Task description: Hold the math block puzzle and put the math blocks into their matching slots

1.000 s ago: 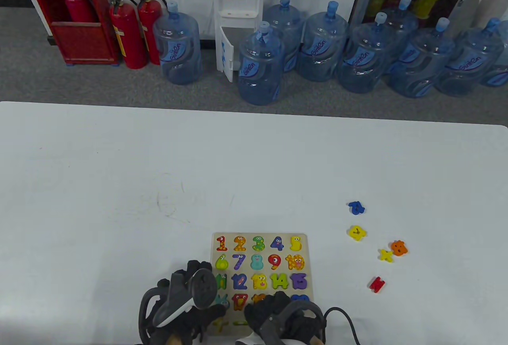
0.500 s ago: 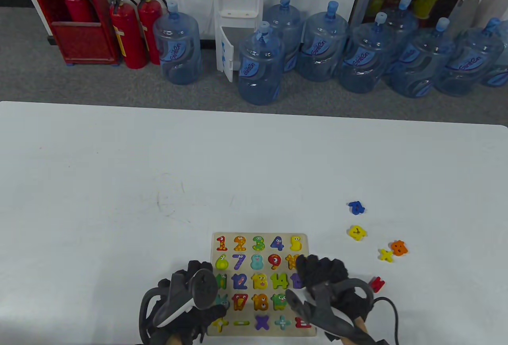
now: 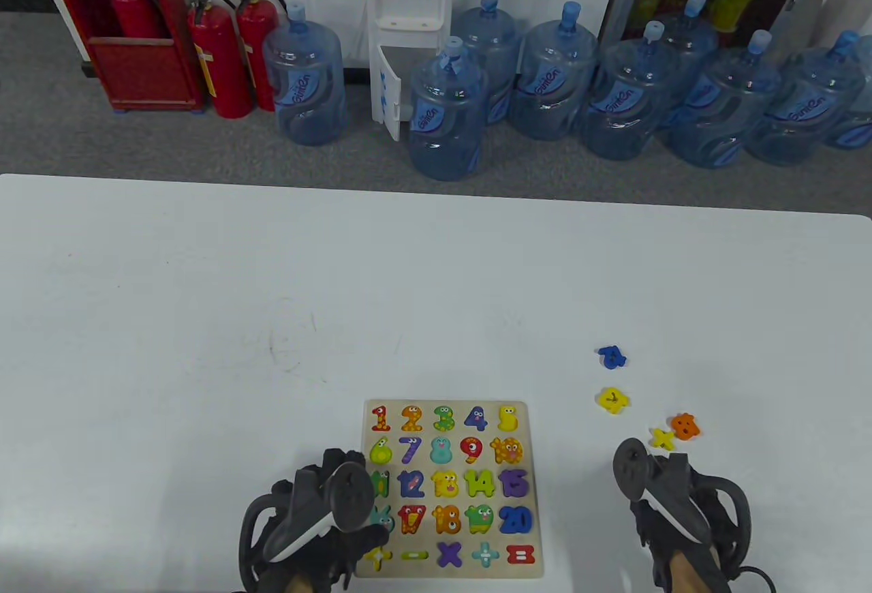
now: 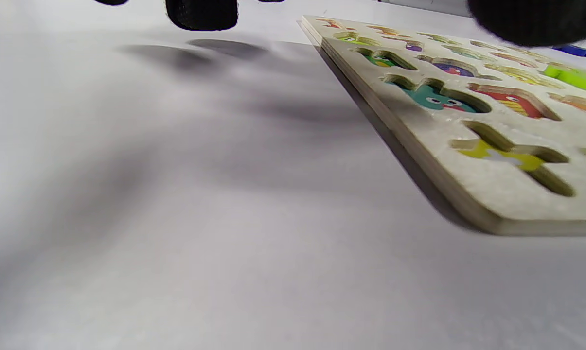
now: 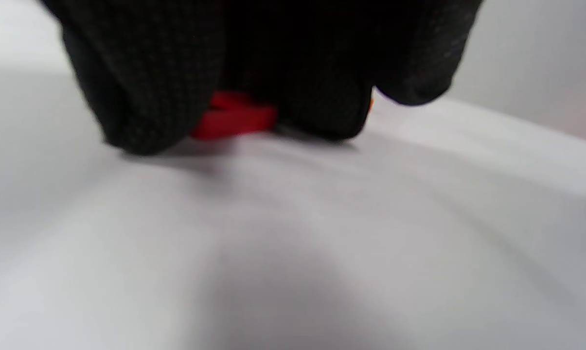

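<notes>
The wooden puzzle board (image 3: pixel 455 405) lies at the table's front middle with most number blocks seated. My left hand (image 3: pixel 361 497) rests on its left edge, thumb over the board. In the left wrist view the board (image 4: pixel 468 180) shows empty slots down its left column, one over a teal picture (image 4: pixel 434 99). My right hand (image 3: pixel 644 477) is down on the table to the right of the board. In the right wrist view its fingers (image 5: pixel 142 97) close on both sides of a red block (image 5: pixel 234 116) lying on the table.
Loose blocks lie right of the board: a blue one (image 3: pixel 612 357), a yellow one (image 3: pixel 613 400), a yellow cross (image 3: pixel 661 438) and an orange one (image 3: pixel 685 425), just beyond my right hand. Water bottles and fire extinguishers stand on the floor past the table's far edge.
My right hand left the board's bottom rows and moved right, onto the red block. The 20 and the bottom row symbols are now uncovered. The left hand has not moved.
</notes>
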{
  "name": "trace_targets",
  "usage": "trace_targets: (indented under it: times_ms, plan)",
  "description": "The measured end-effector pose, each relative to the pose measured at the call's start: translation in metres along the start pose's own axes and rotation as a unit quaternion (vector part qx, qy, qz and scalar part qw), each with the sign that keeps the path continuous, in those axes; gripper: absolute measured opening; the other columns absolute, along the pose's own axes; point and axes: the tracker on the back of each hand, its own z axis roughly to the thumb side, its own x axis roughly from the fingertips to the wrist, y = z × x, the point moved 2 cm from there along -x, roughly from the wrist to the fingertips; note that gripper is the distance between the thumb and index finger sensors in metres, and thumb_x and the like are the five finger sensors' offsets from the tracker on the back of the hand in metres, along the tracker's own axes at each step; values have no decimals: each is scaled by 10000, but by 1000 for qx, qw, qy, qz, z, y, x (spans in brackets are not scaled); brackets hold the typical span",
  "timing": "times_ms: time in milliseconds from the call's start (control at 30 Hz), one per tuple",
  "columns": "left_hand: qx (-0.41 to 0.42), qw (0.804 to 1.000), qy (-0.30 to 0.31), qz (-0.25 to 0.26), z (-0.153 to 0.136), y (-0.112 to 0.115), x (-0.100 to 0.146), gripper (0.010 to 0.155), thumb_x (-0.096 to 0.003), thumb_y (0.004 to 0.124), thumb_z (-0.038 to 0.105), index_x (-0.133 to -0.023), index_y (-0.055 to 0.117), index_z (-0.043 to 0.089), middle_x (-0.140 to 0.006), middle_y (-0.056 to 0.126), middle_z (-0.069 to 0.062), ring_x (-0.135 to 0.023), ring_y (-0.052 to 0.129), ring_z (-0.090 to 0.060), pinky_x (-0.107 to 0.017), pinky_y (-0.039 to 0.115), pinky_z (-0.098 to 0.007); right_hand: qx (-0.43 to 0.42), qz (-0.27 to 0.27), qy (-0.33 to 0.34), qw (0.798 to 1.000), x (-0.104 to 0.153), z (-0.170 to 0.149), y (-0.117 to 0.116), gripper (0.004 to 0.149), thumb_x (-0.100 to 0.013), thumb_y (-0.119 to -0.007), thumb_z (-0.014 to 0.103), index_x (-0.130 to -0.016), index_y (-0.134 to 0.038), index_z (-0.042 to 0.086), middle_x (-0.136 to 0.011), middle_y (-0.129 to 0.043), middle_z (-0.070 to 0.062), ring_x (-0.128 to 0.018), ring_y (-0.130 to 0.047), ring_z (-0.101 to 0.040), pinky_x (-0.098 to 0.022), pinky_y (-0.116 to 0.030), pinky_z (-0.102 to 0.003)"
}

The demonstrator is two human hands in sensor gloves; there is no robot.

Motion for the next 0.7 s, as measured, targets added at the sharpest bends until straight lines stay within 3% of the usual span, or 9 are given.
trace_targets:
  times_ms: [433,700]
  plan:
    - [1,1000,2,-1,0,0,0,934,-303,712,625,-1055,301,253,-1117,269,-49,-1067,480,-443,-716,464,-727,15,-9,0,1000,2,8,-1,630,-245,-831,407,-842,-787,212,-820,-841,-84,-596,-950,-211,-489,-806,-397]
    - [2,1000,3,-4,1,0,0,935,-304,712,624,-1056,300,251,-1117,266,-51,-1066,479,-446,-715,465,-727,38,-9,29,999,8,30,2,657,-245,-786,464,-839,-783,185,-774,-859,-90,-560,-959,-205,-472,-809,-397]
